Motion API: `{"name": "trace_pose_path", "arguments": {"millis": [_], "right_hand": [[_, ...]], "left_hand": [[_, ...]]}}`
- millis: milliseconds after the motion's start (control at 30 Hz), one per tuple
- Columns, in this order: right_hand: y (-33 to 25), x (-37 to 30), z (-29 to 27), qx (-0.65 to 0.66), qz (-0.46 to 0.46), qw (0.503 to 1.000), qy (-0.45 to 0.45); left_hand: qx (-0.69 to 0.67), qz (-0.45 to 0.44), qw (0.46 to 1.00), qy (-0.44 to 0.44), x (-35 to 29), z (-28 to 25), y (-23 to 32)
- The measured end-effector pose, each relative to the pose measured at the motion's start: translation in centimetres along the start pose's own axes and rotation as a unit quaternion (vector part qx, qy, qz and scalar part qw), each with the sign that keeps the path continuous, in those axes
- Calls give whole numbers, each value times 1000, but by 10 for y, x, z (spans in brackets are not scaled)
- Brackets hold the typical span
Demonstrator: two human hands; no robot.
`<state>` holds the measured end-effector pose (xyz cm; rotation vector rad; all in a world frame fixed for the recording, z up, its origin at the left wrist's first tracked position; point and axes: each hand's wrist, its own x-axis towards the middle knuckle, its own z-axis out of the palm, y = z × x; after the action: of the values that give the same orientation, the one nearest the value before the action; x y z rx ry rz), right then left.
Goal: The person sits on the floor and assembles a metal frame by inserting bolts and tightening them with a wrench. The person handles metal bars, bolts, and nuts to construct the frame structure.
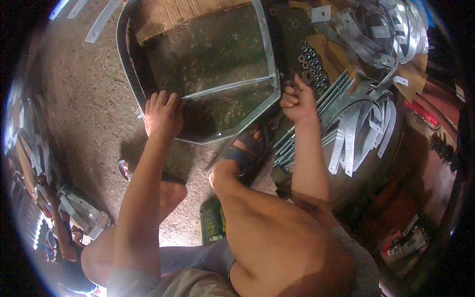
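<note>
A large bent metal band frame (267, 39) lies on the floor before me, its ends coming together in rounded and angled corners. A thin threaded rod (225, 88) spans it from side to side. My left hand (162, 116) is wrapped over the frame's left side, where the rod meets the band. By the rod's right end, just outside the frame, my right hand (299, 100) is closed with its fingers pinched. Whatever those fingers hold is too small and dim to make out.
Right of the frame lie loose nuts and washers (310, 62), a bundle of threaded rods (324, 106) and piles of bent metal strips (363, 131). Cardboard (168, 19) lies at the far side. My sandalled foot (241, 154) and a green can (212, 222) are nearer. Metal brackets (81, 213) sit left.
</note>
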<state>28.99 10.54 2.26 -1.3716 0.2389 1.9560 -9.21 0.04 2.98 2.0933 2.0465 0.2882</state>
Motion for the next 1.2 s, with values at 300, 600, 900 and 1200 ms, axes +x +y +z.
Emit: {"name": "trace_pose_path", "arguments": {"millis": [300, 600, 900, 1200], "right_hand": [[10, -9, 17, 21, 3, 1000, 16], [9, -13, 44, -23, -30, 996, 81], [21, -12, 16, -7, -31, 998, 56], [19, -9, 8, 19, -5, 999, -37]], "left_hand": [[-10, -28, 998, -51, -3, -2, -2], [2, -7, 1000, 5, -2, -2, -3], [-5, -18, 1000, -19, -1, -2, -2], [5, 5, 1000, 21, -1, -2, -1]]}}
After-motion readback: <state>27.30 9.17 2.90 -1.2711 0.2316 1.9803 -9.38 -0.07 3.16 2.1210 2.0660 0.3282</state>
